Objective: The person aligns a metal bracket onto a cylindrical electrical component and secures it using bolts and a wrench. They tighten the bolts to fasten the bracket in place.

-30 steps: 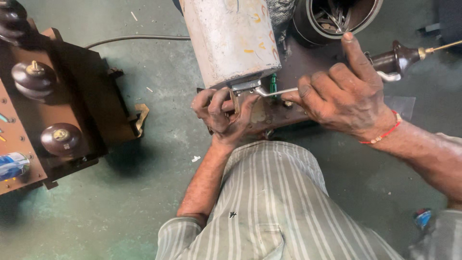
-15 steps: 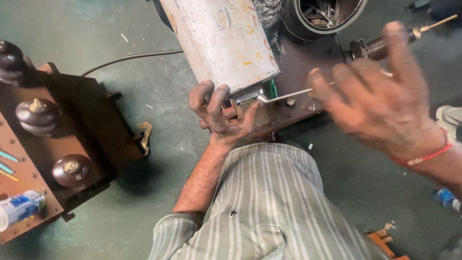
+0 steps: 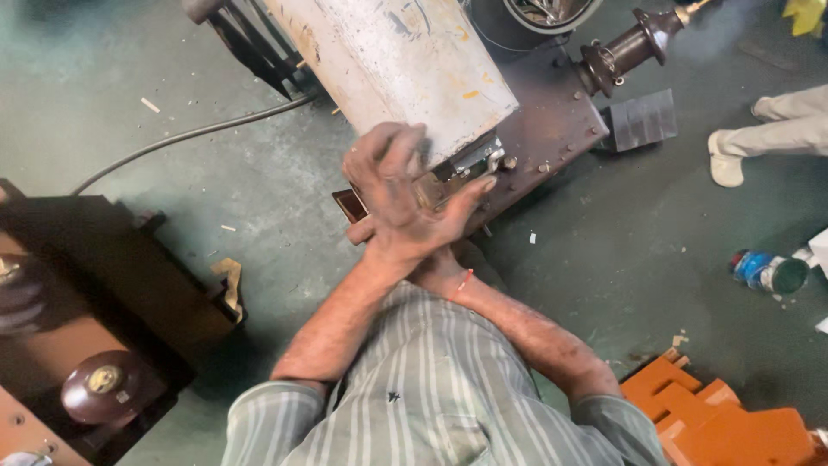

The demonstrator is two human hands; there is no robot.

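Observation:
A dented grey-white metal tank (image 3: 405, 60) lies tilted on a dark rusty base plate (image 3: 552, 129). My left hand (image 3: 398, 192) is at the tank's lower corner, with its fingers curled over a small metal bracket (image 3: 473, 162) and its thumb pointing at a bolt. My right hand (image 3: 366, 229) crosses under the left one. Only its wrist, with a red thread band, and a fingertip show, so its grip is hidden. Both forearms come up from my striped shirt.
A brown ribbed insulator (image 3: 628, 48) sticks out of the plate at upper right, above a grey pad (image 3: 642, 118). A brown unit with round bushings (image 3: 102, 382) stands at left, beyond a cable (image 3: 190, 135). Right: another person's foot (image 3: 726, 160), a blue can (image 3: 766, 270), orange blocks (image 3: 724, 420).
My right hand has left the insulator at the upper right and swung down and left, under my left hand. The view has shifted, and the left hand stays at the bracket.

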